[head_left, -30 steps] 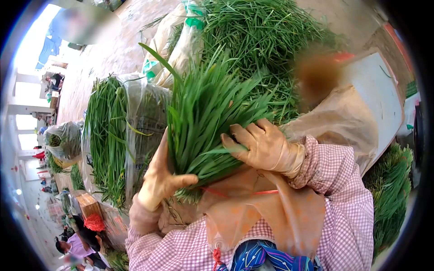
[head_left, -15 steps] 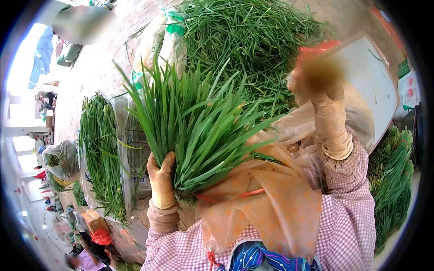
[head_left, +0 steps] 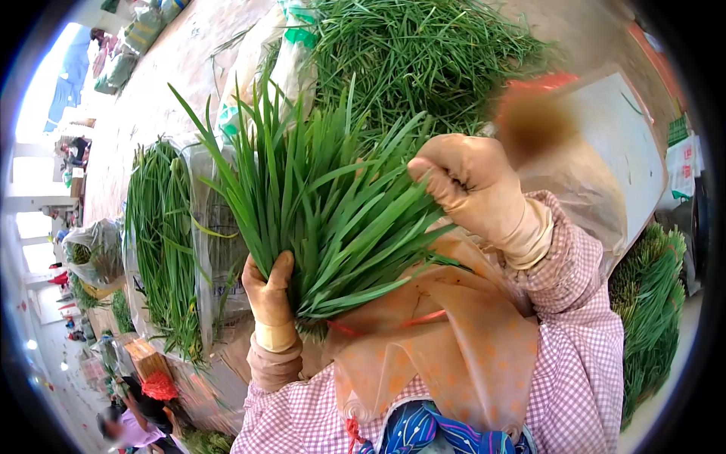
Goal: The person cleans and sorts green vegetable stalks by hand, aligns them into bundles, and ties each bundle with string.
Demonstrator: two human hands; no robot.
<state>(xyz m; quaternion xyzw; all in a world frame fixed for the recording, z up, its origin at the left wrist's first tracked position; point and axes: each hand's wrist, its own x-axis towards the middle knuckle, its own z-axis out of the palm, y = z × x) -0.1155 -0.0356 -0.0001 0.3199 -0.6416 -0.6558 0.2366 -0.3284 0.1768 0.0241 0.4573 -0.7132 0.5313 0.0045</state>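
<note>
A fanned bundle of long green leaves (head_left: pixel 318 204) stands over my lap, tips pointing up and to the right. My left hand (head_left: pixel 270 299), in a tan glove, is wrapped round its lower left side. To the right of the leaf tips, my gloved right hand (head_left: pixel 473 178) is raised with its fingers curled in; whatever they hold, if anything, is too small to make out. An orange-spotted translucent apron (head_left: pixel 446 333) lies below the bundle.
Loose green leaves (head_left: pixel 423 60) form a large pile ahead. Bagged leaves (head_left: pixel 162 242) stand at the left, near a red bunch of ties (head_left: pixel 159 386). A pale board (head_left: pixel 620 159) and more bundles (head_left: pixel 650 303) are at the right. Another person (head_left: pixel 132 427) is at the lower left.
My right hand left the bundle, reached out to the red material at the upper right, then came back beside the leaf tips. My left hand now grips the bundle, which is more spread out.
</note>
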